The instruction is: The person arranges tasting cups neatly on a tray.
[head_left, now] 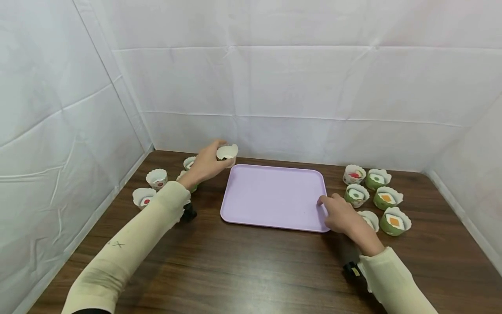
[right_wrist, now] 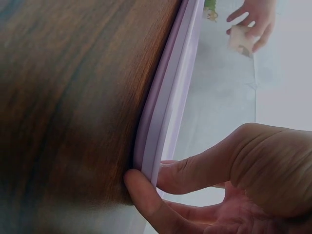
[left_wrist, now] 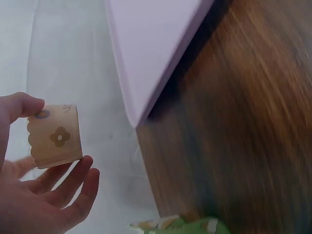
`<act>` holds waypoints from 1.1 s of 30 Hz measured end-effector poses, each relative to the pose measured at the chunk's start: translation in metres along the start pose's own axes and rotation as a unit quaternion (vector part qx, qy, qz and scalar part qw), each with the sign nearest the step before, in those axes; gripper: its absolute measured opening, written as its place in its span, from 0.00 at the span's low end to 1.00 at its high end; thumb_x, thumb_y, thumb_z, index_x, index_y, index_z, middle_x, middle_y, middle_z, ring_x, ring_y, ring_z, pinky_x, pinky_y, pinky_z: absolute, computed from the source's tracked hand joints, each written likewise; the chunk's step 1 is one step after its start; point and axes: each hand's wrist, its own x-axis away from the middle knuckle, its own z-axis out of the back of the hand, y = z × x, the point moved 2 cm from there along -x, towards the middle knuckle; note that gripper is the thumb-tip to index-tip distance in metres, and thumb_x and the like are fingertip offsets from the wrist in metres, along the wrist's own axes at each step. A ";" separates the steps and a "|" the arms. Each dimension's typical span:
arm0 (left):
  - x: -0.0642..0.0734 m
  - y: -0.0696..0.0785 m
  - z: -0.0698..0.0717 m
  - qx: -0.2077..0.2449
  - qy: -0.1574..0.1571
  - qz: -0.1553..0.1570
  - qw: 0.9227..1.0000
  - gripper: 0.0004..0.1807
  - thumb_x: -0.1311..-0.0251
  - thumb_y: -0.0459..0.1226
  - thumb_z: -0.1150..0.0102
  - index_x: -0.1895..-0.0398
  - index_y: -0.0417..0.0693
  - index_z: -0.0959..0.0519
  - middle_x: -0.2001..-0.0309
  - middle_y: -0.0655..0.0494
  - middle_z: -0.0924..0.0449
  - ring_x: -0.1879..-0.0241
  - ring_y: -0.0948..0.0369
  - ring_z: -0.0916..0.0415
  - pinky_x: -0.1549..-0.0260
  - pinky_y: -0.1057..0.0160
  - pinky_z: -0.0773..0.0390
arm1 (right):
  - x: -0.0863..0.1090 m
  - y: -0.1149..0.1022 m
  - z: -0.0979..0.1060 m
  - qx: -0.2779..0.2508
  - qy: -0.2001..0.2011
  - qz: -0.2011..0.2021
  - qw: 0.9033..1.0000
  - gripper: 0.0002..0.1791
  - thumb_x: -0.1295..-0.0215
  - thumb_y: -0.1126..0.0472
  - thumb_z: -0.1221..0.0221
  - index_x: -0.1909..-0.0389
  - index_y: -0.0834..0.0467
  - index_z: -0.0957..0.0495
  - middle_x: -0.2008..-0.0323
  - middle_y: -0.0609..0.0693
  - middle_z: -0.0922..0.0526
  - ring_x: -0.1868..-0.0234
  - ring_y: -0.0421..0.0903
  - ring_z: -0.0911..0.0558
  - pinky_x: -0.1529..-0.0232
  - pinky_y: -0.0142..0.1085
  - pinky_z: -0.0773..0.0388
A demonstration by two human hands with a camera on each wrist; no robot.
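Between its thumb and fingers my left hand (head_left: 205, 163) holds a paper baking cup (head_left: 227, 151), raised near the far left corner of a lilac tray (head_left: 274, 196). Flower prints mark the side of this cup (left_wrist: 59, 137) in the left wrist view. The tray lies flat on the table with nothing on it. My right hand (head_left: 343, 214) is at the tray's right edge; in the right wrist view its thumb and a finger pinch the rim (right_wrist: 161, 114). The bottom of the held cup's inside is mostly hidden.
Several paper cups stand at the left, including a white one (head_left: 157, 179) and one with a red dot (head_left: 144, 198); my left arm partly covers others. More cups, such as a green one with an orange square (head_left: 395, 221), stand at the right. White cloth (head_left: 274, 83) hangs behind the table.
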 end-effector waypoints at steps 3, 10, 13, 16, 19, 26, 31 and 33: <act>-0.003 0.002 -0.010 0.019 -0.002 0.012 1.000 0.37 0.36 0.48 0.36 0.29 0.40 0.34 0.34 0.42 0.25 0.40 0.47 0.25 0.41 0.48 0.23 | 0.000 0.001 -0.001 0.001 0.001 0.001 1.000 0.24 0.50 0.73 0.39 0.47 0.65 0.21 0.54 0.70 0.22 0.60 0.58 0.24 0.63 0.51 0.20; -0.013 0.003 -0.033 0.016 -0.014 0.028 0.999 0.33 0.39 0.46 0.34 0.35 0.41 0.31 0.41 0.41 0.21 0.47 0.48 0.25 0.47 0.52 0.23 | 0.000 0.002 -0.001 0.001 0.002 0.000 1.000 0.24 0.50 0.73 0.39 0.47 0.66 0.21 0.53 0.70 0.22 0.60 0.58 0.24 0.63 0.51 0.20; -0.015 -0.001 -0.039 0.005 -0.022 0.026 0.999 0.31 0.38 0.46 0.33 0.36 0.40 0.30 0.42 0.41 0.21 0.47 0.48 0.26 0.47 0.51 0.24 | 0.000 0.001 -0.001 0.004 0.002 0.001 1.000 0.24 0.50 0.73 0.38 0.47 0.66 0.21 0.53 0.69 0.21 0.59 0.58 0.24 0.61 0.52 0.20; -0.016 -0.007 -0.044 -0.003 -0.028 0.026 0.999 0.32 0.37 0.46 0.33 0.35 0.40 0.30 0.40 0.40 0.22 0.45 0.47 0.26 0.44 0.49 0.24 | 0.000 0.001 0.000 0.005 0.001 0.003 1.000 0.24 0.50 0.73 0.38 0.48 0.66 0.21 0.54 0.69 0.21 0.59 0.57 0.24 0.61 0.52 0.20; -0.017 -0.009 -0.048 -0.009 -0.030 0.027 0.999 0.32 0.37 0.45 0.33 0.34 0.40 0.29 0.39 0.40 0.22 0.44 0.46 0.26 0.42 0.48 0.24 | 0.000 0.000 0.001 0.003 -0.002 0.000 1.000 0.24 0.50 0.73 0.38 0.48 0.66 0.21 0.54 0.69 0.22 0.59 0.57 0.25 0.61 0.51 0.20; -0.016 -0.009 -0.053 -0.007 -0.034 0.023 0.999 0.32 0.37 0.45 0.32 0.33 0.40 0.27 0.38 0.41 0.21 0.43 0.47 0.24 0.42 0.49 0.22 | 0.000 -0.001 0.002 0.004 -0.006 -0.007 1.000 0.24 0.49 0.73 0.38 0.47 0.66 0.21 0.52 0.69 0.22 0.59 0.57 0.24 0.60 0.52 0.20; -0.018 -0.012 -0.057 -0.003 -0.046 0.031 0.998 0.33 0.36 0.44 0.32 0.30 0.40 0.28 0.35 0.42 0.22 0.38 0.46 0.25 0.36 0.46 0.24 | 0.001 -0.002 0.002 0.001 -0.004 -0.006 1.000 0.24 0.50 0.73 0.38 0.47 0.66 0.21 0.53 0.69 0.22 0.59 0.58 0.24 0.60 0.53 0.20; -0.020 -0.013 -0.059 -0.007 -0.046 0.031 0.998 0.34 0.36 0.44 0.32 0.29 0.40 0.28 0.35 0.42 0.22 0.37 0.45 0.26 0.35 0.46 0.24 | 0.001 -0.001 0.001 0.002 -0.002 -0.007 1.000 0.24 0.50 0.73 0.38 0.47 0.66 0.21 0.53 0.69 0.22 0.59 0.58 0.24 0.60 0.52 0.20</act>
